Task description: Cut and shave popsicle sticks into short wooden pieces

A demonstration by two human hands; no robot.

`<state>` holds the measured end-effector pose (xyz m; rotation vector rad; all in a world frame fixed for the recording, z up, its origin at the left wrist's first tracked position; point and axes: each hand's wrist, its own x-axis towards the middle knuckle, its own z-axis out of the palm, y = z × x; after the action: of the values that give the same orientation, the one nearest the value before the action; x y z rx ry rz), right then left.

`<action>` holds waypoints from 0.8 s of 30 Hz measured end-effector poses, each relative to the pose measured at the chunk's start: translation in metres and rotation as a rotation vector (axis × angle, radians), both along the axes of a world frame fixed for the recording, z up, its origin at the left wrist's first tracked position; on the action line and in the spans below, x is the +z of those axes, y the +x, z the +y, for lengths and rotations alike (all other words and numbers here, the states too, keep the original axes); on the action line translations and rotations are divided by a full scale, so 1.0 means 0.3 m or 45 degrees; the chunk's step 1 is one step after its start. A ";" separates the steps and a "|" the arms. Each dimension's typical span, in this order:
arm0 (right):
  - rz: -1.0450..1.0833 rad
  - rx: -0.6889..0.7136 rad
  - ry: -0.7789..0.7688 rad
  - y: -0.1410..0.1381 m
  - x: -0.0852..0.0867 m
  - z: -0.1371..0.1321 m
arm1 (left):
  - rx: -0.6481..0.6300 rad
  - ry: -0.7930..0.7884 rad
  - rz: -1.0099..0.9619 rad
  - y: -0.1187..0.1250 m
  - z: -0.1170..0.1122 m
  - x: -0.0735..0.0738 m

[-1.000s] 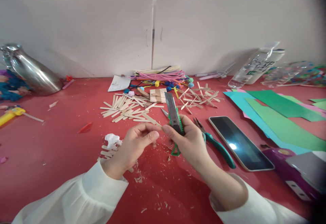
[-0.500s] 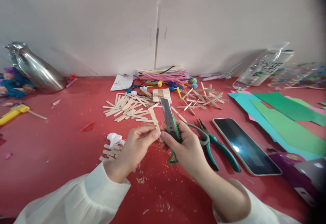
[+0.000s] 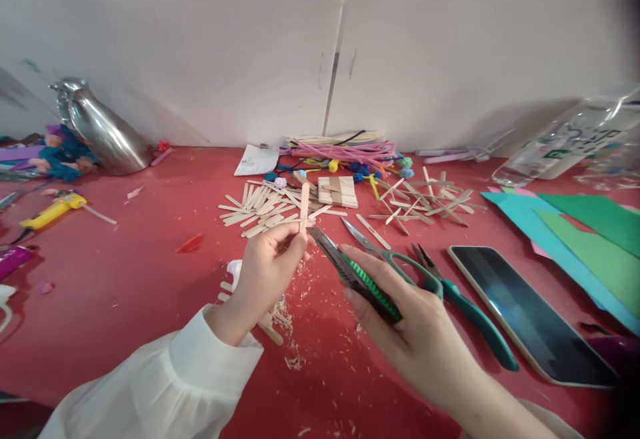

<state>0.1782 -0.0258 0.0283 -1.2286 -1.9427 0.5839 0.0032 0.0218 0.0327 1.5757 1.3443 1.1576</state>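
Just changed: right hand pulled off the wooden stick, out to 4 o'clock of the left hand, taking the utility knife along. Half a second ago, had both hands nearly meeting at the lower end of the stick, with the blade aimed about 11. Now tipped over to between 10 and 11, ending just beside the stick and the left fingertips; touching or not, hard to say.

Holding the stick in the left hand alone now, pinched between thumb and fingers near its lower end. Pointing to 12 o'clock, up from a lean toward 11. On the right, wrapped firmly around the knife handle, nothing else gripped.

Reads as a split of roles: supporting on the left, edge on the right. Consistent with the wood shavings at 5 from the left hand.

Also uncovered: scissors, blades included, near 11 of the right hand. Pliers at 3, phone beyond. Loose sticks at 12 from the left hand. Swung the view left too, so discount some drift.
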 end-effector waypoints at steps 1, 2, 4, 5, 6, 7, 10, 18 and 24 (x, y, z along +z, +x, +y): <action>-0.006 -0.013 0.004 -0.002 0.000 0.000 | 0.006 0.013 0.022 0.000 -0.002 -0.003; -0.005 -0.025 0.008 -0.004 0.000 0.000 | 0.008 0.019 0.033 0.001 -0.003 -0.005; 0.017 -0.043 0.025 -0.005 0.000 0.002 | 0.009 0.019 0.043 0.002 -0.005 -0.008; 0.028 -0.047 0.030 -0.005 0.000 0.003 | 0.012 0.019 0.044 0.002 -0.006 -0.008; 0.041 -0.050 0.039 -0.004 0.000 0.003 | 0.016 0.019 0.044 0.003 -0.007 -0.007; 0.051 -0.049 0.051 -0.002 -0.001 0.002 | 0.021 0.021 0.041 0.004 -0.007 -0.004; 0.042 -0.047 0.066 0.002 -0.005 -0.002 | 0.036 0.013 0.009 0.007 -0.010 0.003; -0.024 -0.042 0.074 -0.004 0.004 -0.006 | 0.076 0.012 0.065 0.010 -0.013 0.000; 0.110 -0.092 -0.035 -0.011 -0.024 -0.013 | 0.110 0.167 0.261 0.007 -0.014 -0.003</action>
<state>0.1751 -0.0298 0.0212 -1.2648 -1.8167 0.6178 0.0052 0.0176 0.0319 1.7857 1.5074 1.1818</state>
